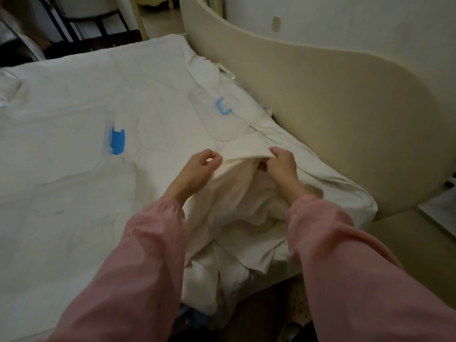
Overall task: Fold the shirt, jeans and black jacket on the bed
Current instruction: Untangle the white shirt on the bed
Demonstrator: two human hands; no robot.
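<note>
A cream-white shirt (237,206) lies bunched at the near right corner of the bed (74,181), spilling over the bed's edge. My left hand (201,166) pinches the shirt's upper edge on the left. My right hand (281,162) grips the same edge on the right, so the cloth is stretched between the two hands and lifted a little off the bed. Both arms wear pink sleeves. No jeans or black jacket can be made out in view.
A curved beige headboard (333,107) runs along the bed's right side. Two clear plastic bags with blue sliders (118,141) (222,110) lie on the white cover. Dark furniture (81,23) stands beyond the far edge. The floor (271,314) shows below the corner.
</note>
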